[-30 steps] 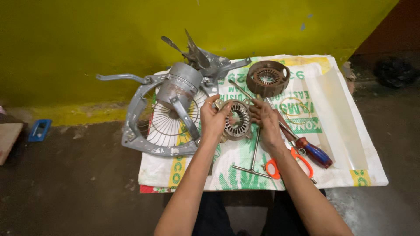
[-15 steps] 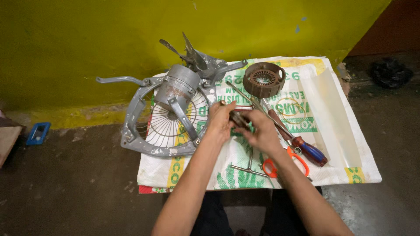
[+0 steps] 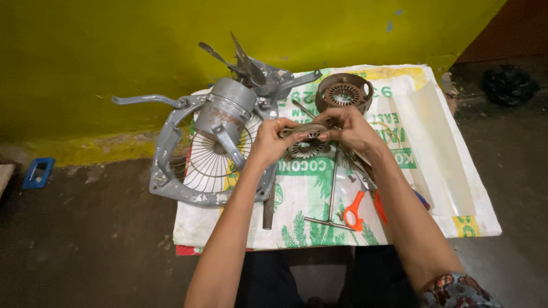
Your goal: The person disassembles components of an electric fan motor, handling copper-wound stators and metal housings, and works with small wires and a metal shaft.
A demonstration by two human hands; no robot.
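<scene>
— Head view: what have you got in your grip?

— A round metal motor part (image 3: 308,140), held up between both hands over the woven sack (image 3: 434,142) spread on the floor. My left hand (image 3: 273,140) pinches its left edge, thumb on top and fingers curled under; my right hand (image 3: 349,128) closes on its right edge the same way.

— How does the part look?

— Dull grey-brown, with a flat rim across the top and a ring of slotted teeth showing below it, like a toothed wheel seen half from the side. It sits tilted toward me. My fingers hide part of the rim, so I cannot tell its full shape.

— What lies around it?

— Just beyond my right hand, a brown round motor housing (image 3: 343,92) with a similar toothed ring inside it. To the left, a grey fan frame (image 3: 171,165) with a wire guard (image 3: 214,168), a grey motor body (image 3: 225,111) resting on it and fan blades (image 3: 245,60) behind. Near my right forearm, orange-handled scissors (image 3: 357,211) and a T-shaped metal wrench (image 3: 331,194) lie on the sack.
</scene>
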